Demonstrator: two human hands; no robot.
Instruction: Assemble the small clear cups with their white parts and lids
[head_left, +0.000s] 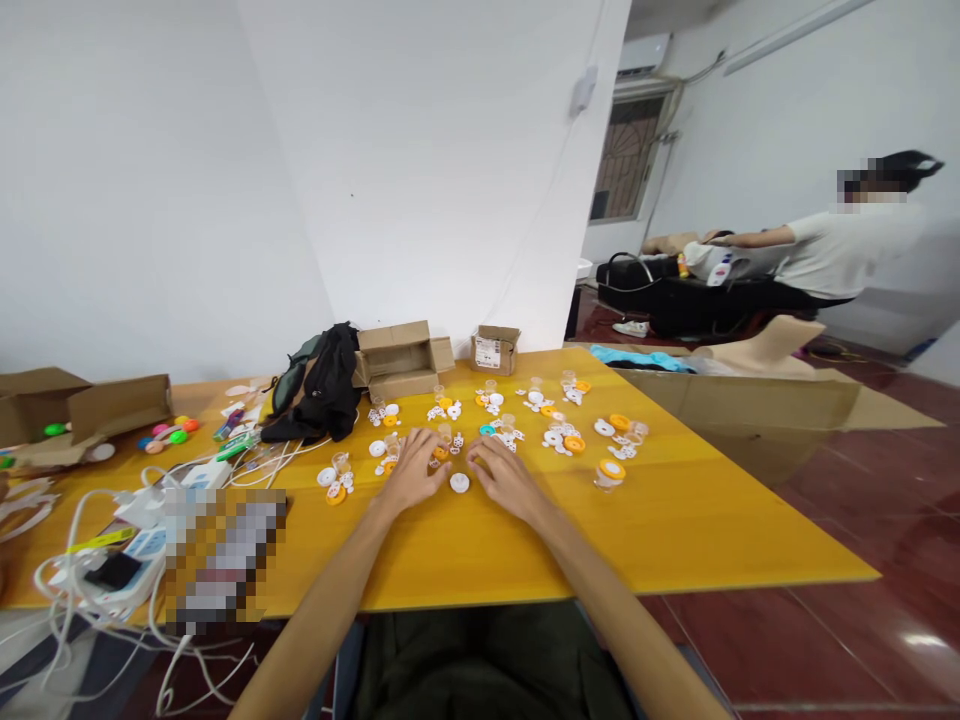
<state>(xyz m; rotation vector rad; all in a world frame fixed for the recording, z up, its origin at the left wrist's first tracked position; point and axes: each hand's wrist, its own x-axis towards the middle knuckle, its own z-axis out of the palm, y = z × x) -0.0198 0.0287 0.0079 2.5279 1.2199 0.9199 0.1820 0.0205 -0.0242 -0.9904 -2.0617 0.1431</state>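
Observation:
My left hand point(415, 472) hovers low over the table with its fingers spread and its thumb apart. Close by its fingertips lies an orange ring point(440, 454), with a small clear cup point(445, 433) just behind. Opposite it, my right hand point(504, 474) is loosely curved, fingers apart, and no object shows in it. Between the two hands a round white disc point(460, 483) rests on the tabletop. Beyond the right hand sits a teal ring point(487, 430) among small white pieces. At the right stands a clear jar with an orange-rimmed lid point(610, 474).
Several groups of clear cups, orange rings and white pieces spread over the yellow table point(675, 540). Cardboard boxes point(399, 365) and a black bag point(330, 385) stand at the back. Power strips with tangled cables point(142, 550) lie left. A person point(847, 245) sits far right.

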